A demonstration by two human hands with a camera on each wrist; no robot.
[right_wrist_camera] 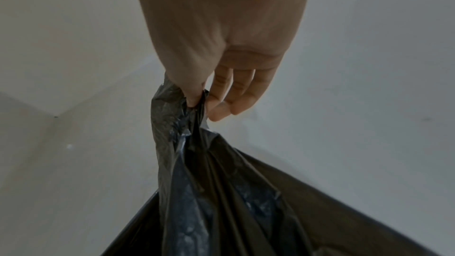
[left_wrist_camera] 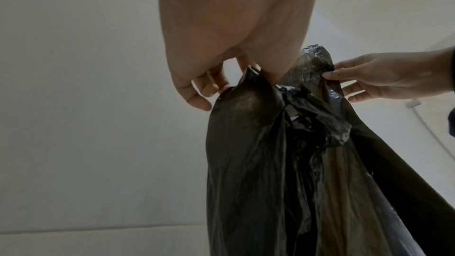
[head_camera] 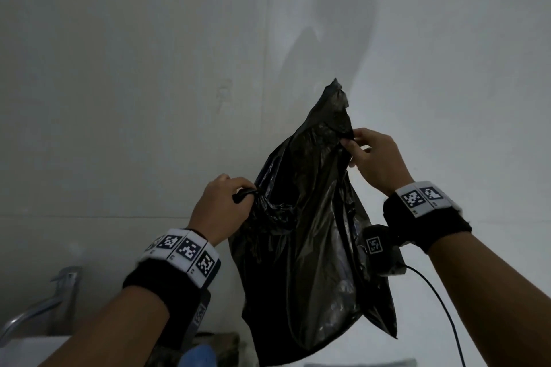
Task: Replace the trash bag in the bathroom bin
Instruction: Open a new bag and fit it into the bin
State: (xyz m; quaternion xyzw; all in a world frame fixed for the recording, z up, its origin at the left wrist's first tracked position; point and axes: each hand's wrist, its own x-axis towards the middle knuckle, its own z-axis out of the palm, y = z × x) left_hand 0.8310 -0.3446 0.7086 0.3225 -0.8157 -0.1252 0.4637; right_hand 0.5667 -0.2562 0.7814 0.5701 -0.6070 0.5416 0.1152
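We have the black trash bag (head_camera: pixel 310 247) up in the air in front of the pale tiled wall (head_camera: pixel 134 98), hanging between both hands, bottom end dangling low near the dark bin edge (head_camera: pixel 220 340) at the frame's foot (we think that is the bin, the view is too dark and cropped to be sure). The left hand (head_camera: pixel 222 205) has its fingers curled tight round a bunched handle of the bag. The right hand (head_camera: pixel 375 158) pinches the other top flap between thumb and forefinger, remaining fingers hanging loose beneath, clear in the right wrist view. The right hand sits higher than the left, so the bag hangs skewed and its mouth looks mostly collapsed.

Step in hand, as we judge it: opening the new bag's mouth before it goes into the bin. To do it well:
- level the two hands so the rim hangs even
- pull the hands apart gently, the film is thin and will tear or stretch if yanked
- the left grip is on a wad, so we would shift it to a single layer of rim, otherwise both walls stay stuck together
- a short downward shake should let air in and puff the body out
- then lower it bottom first over the bin.

A metal tap (head_camera: pixel 44 301) sits low left, well apart from the bag.
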